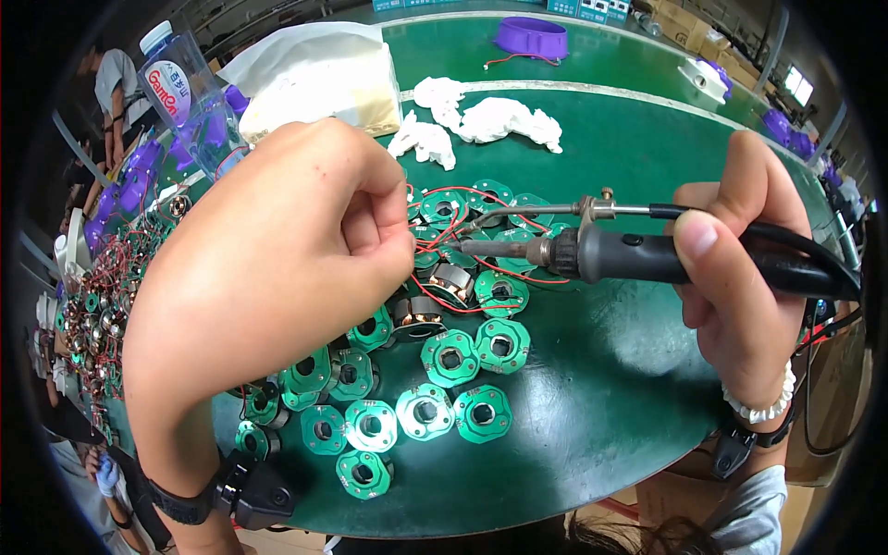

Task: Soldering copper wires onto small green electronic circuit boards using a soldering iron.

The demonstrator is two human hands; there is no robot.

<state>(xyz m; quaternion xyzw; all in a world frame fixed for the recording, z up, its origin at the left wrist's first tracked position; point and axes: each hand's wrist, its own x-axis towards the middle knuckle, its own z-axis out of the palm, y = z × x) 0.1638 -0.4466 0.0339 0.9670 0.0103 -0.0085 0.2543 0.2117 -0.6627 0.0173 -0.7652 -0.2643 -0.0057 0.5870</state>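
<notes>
My right hand (745, 268) grips a black-handled soldering iron (638, 257), with a thin metal feed tube (532, 210) mounted above it. Its tip points left, close to the fingertips of my left hand (277, 222). That left hand is closed in a pinch at thin red wires (427, 246), though its fingers partly hide the hold. Around and below the tip lie several round green circuit boards (465, 370) with central holes. Among them, copper-wound motor coils (451, 277) show their sides. Whether the tip touches a board or a wire cannot be made out.
Behind my left hand stand a clear water bottle (190, 102) and a stack of white paper (324, 79). Crumpled white tissues (509, 125) lie beyond the boards, and a purple ring-shaped housing (532, 39) farther back. A heap of wired parts (102, 314) fills the left side. Other people are at left.
</notes>
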